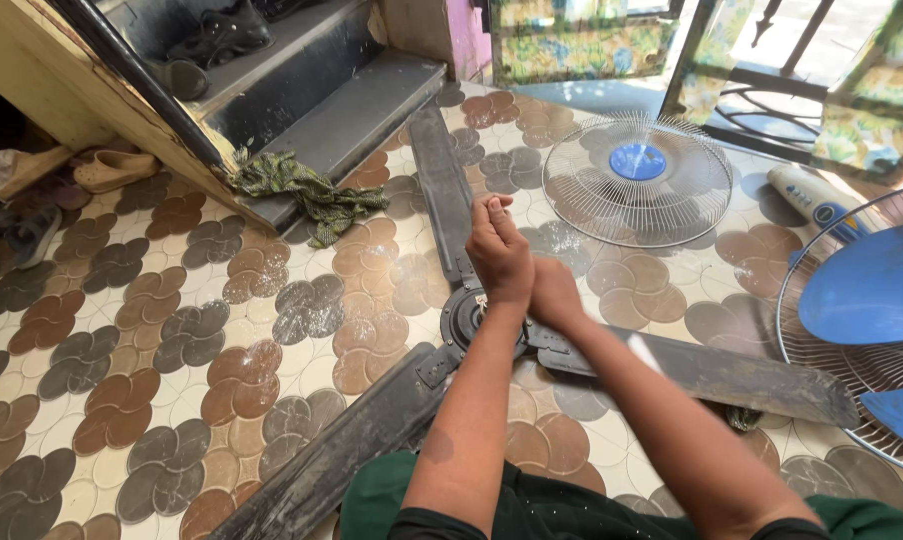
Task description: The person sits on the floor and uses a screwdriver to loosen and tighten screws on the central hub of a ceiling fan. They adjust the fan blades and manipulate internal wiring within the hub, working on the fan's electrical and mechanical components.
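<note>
Tiled in brown, grey and cream petal shapes, the floor (172, 330) carries everything in view, which suits parts too wide for any surface. Largest on it is a dusty dark ceiling fan (472, 330), lying flat with its 3 blades spread out: 1 blade (442, 190) runs away toward the grey steps (342, 110), 1 (342, 450) comes back toward the person's lap on the left, and 1 (732, 375) stretches to the right. Flat like this, its round hub (464, 318) faces up and sits right under the person's arms, within easy reach.

To the right, a pedestal fan with blue blades (872, 300) lies inside its rear wire cage, near the tip of the right-hand blade. Its front wire guard (637, 180) with a blue centre disc rests apart on the tiles farther off. A green patterned rag (307, 190) is bunched against the lowest step.

Both hands meet just above the hub. The left hand (499, 255) is clenched in a fist, knuckles up, and seems to pinch something small and pale at the hub's centre, though what it is I cannot tell. The right hand (555, 293) presses against the left, curled downward onto the hub; its fingers are hidden, so its grip cannot be told.
</note>
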